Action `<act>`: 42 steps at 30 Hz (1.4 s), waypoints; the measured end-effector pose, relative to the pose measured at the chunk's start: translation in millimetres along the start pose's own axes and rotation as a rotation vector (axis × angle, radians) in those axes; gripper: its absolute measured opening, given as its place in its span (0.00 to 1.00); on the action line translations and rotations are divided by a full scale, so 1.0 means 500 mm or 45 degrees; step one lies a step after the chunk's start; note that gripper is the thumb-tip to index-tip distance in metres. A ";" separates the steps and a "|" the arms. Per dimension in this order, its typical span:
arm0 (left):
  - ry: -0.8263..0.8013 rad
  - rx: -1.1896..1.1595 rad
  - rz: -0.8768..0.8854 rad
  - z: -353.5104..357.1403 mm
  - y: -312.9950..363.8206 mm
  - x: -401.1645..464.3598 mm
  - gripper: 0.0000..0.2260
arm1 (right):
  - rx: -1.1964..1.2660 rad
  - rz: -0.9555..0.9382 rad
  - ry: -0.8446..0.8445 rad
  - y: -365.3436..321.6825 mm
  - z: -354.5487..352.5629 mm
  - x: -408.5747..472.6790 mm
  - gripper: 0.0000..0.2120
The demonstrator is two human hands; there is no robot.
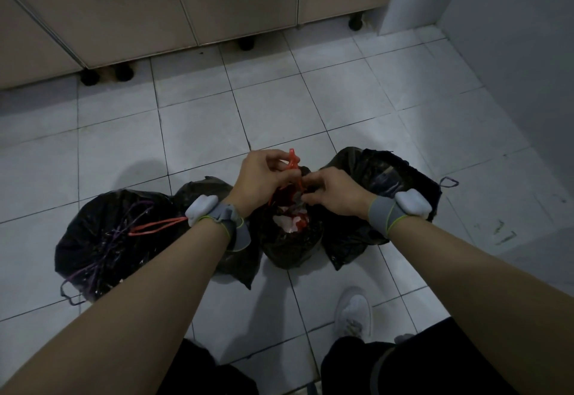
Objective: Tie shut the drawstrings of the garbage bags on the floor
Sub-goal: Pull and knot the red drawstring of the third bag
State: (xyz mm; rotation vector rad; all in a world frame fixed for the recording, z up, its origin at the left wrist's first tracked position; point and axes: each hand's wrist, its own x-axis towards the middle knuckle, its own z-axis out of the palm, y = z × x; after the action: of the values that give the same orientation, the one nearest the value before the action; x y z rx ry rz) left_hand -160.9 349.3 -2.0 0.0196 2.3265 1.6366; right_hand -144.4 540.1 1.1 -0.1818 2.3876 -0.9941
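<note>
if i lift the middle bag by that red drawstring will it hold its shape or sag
Probably sag: the middle bag is thin, crinkled black plastic that already slumps on the floor tiles. It seems light for its size, since only crumpled paper-like waste shows at its open mouth. The red drawstring, held by the left hand and right hand, looks limp and would likely cinch.

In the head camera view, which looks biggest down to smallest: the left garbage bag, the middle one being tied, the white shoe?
1. Left bag, clearly largest.
2. Middle bag, partly hidden by hands.
3. White shoe, smallest, though nearer the camera.
</note>
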 end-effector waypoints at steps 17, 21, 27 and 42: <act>0.066 0.158 0.112 -0.028 0.028 -0.006 0.08 | 0.583 0.268 0.206 0.000 0.013 0.011 0.11; 0.026 0.364 0.268 -0.020 0.031 -0.004 0.06 | 0.656 0.211 0.190 -0.003 0.015 0.013 0.11; -0.068 0.614 0.441 -0.001 0.039 -0.006 0.07 | 0.623 0.143 0.138 -0.001 0.016 0.016 0.09; -0.016 0.378 0.291 0.006 0.039 0.008 0.07 | 0.887 0.223 0.034 0.006 0.024 0.023 0.12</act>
State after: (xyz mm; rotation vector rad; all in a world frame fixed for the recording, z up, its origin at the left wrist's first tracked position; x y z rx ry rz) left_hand -167.0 359.5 14.4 0.3695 2.6157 1.3610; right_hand -147.7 531.2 -12.8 0.2921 1.8967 -1.6625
